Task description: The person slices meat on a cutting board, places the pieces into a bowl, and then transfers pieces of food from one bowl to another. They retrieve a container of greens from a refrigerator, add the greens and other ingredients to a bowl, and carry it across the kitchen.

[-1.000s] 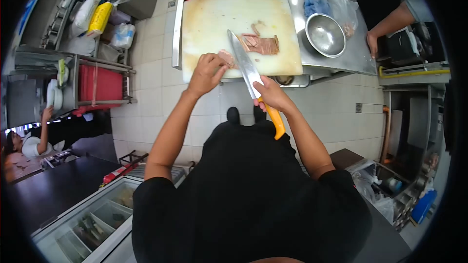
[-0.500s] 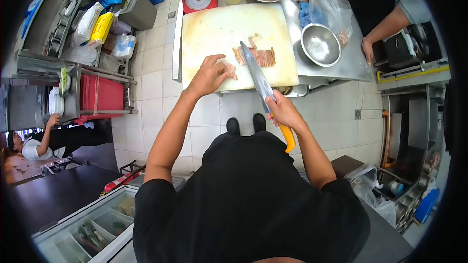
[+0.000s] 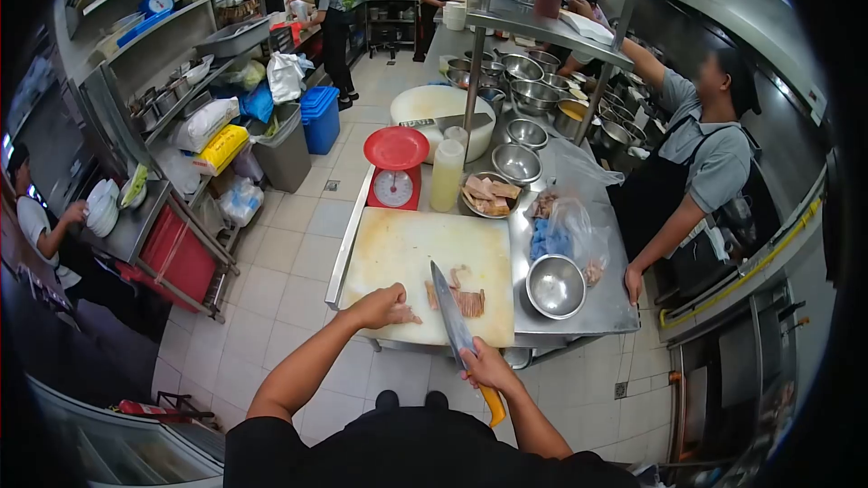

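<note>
Count on the desk [image 3: 604, 309]: one cutting board [image 3: 407, 248], one knife [image 3: 449, 307], and one heap of sliced meat [image 3: 463, 301], its slices too overlapped to number. One red scale [image 3: 395, 172], one pale bottle [image 3: 447, 174], one dish of cut pieces [image 3: 488, 194], one clear plastic bag [image 3: 579, 217]. Steel bowls [image 3: 555, 286] on the near half: three. A further cluster lies beyond, number not determinable. Floor bins: two, one blue bin [image 3: 321, 119] and one grey bin [image 3: 287, 155]. Wearer's hands: two, left hand [image 3: 384, 307] and right hand [image 3: 488, 366]. Other persons [image 3: 705, 154]: five counted, one partly hidden behind a post.
</note>
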{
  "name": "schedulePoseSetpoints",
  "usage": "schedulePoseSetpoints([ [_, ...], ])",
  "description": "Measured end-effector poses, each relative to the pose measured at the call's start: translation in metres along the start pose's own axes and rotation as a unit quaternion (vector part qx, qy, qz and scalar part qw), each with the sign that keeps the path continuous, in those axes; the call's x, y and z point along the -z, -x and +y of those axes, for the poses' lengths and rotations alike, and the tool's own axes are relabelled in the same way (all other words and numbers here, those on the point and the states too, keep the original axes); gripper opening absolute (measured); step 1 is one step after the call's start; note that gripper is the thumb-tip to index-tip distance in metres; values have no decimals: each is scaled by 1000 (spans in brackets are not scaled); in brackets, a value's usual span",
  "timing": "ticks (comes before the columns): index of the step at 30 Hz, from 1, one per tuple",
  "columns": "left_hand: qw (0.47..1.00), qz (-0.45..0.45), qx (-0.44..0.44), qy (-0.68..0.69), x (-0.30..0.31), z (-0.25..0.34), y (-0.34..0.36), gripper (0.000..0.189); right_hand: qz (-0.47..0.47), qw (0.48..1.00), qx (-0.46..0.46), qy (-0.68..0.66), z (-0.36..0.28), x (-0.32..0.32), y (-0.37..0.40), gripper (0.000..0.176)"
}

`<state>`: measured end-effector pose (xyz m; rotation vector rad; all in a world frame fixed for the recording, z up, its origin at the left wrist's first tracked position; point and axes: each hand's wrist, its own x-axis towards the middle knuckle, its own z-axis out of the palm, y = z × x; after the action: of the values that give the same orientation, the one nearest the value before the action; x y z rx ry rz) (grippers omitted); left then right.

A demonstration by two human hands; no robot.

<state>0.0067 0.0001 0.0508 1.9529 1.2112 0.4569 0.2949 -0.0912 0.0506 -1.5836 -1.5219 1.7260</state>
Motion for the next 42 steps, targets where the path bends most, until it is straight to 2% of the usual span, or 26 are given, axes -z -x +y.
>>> schedulePoseSetpoints([
  [2, 999, 35, 32, -16, 1, 6, 1, 29, 2, 1000, 11, 13, -6, 1, -1, 24],
  [5, 985, 175, -4, -3, -8, -6, -11, 20, 9, 999, 21, 30, -7, 4, -4, 23],
  [6, 985, 175, -3, -2, -15, -14, -18, 20, 24, 999, 18, 34, -5, 5, -5, 23],
  [8, 966, 198, -114, -123, -24, -24, -26, 12, 26, 998, 23, 46, -8, 5, -8, 23],
  [10, 961, 179, -154, -142, -30, -20, -24, 12, 37, 998, 21, 49, -13, 8, -5, 22],
  [12, 959, 156, -136, -192, -36, -28, -30, 6, 25, 998, 25, 59, 0, 9, -8, 21],
  [14, 952, 146, -169, -209, -38, -30, -29, 10, 46, 996, 40, 67, -1, 8, -7, 23],
  [15, 946, 129, -185, -234, -35, -25, -24, 11, 24, 996, 48, 75, -8, 6, -7, 23],
  [16, 949, 115, -146, -253, -34, -20, -19, 11, 31, 997, 30, 70, -13, 6, -4, 23],
  [17, 947, 122, -192, -227, -32, -28, -20, 11, 44, 997, 4, 62, -14, 5, 0, 22],
  [18, 945, 120, -240, -188, -34, -34, -18, 12, 61, 993, 34, 100, -18, 4, 4, 22],
  [20, 958, 101, -215, -159, -42, -53, -16, 19, 65, 985, 83, 135, -14, 5, 4, 24],
  [22, 918, 186, -307, -168, -58, -76, -14, 25, 60, 986, 63, 140, -17, 5, 10, 21],
  [23, 933, 169, -262, -180, -47, -56, -6, 24, 54, 992, 44, 105, -25, 3, 16, 21],
  [24, 937, 198, -222, -184, -35, -39, -1, 24, 53, 995, 19, 81, -13, 3, 11, 22],
  [26, 927, 281, -190, -162, -31, -26, -6, 24, 53, 997, 1, 60, -29, 0, 17, 23],
  [30, 940, 223, -229, -119, -29, -19, -1, 24, 27, 997, -26, 65, -34, 7, 16, 20],
  [31, 939, 213, -233, -140, -25, -19, 7, 30, 23, 996, -17, 80, -34, 5, 16, 21],
  [34, 955, 176, -203, -129, -23, -24, 26, 39, 15, 994, -32, 107, -39, -5, 18, 24],
  [36, 947, 253, -174, -97, -25, -25, 24, 31, 23, 974, 19, 223, -40, -4, 14, 23],
  [37, 945, 258, -176, -93, -26, -27, 22, 31, 24, 973, 19, 230, -42, -2, 13, 23],
  [39, 944, 299, -106, -88, -25, -30, 21, 22, 59, 905, 103, 408, -46, -3, 11, 21],
  [42, 946, 297, -111, -60, -28, -29, 16, 13, 24, 887, 87, 453, -66, -7, 11, 22],
])
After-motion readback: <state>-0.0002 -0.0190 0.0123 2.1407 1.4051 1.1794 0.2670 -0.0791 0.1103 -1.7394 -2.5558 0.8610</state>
